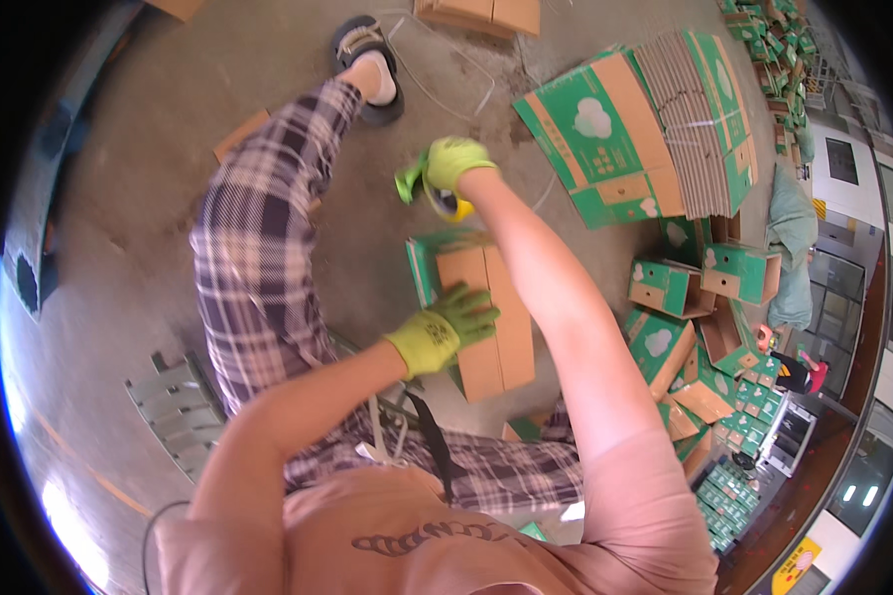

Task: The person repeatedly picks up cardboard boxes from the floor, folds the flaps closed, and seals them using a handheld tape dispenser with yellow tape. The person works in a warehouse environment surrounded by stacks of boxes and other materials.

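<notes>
A cardboard carton (487, 312) with green printed sides stands before me between my legs. Its brown top shows a seam between two flaps. My left hand (443, 335), in a yellow-green work glove, lies on top with fingers spread across the flaps near that seam. Beyond the carton's far end, my right hand (458, 162), gloved alike, grips a green tape dispenser (411, 178). A yellow-edged roll (454, 204) shows below that hand. The glove hides most of the dispenser's handle, and my right forearm covers part of the carton's far corner.
A strapped stack of flattened green cartons (685, 126) leans at the upper right. Below it, open cartons (666, 286) lie piled. Flat cardboard (480, 15) and a loose strap (484, 100) lie on the floor ahead. A slatted plastic seat (175, 405) is at left; another person (804, 372) appears far right.
</notes>
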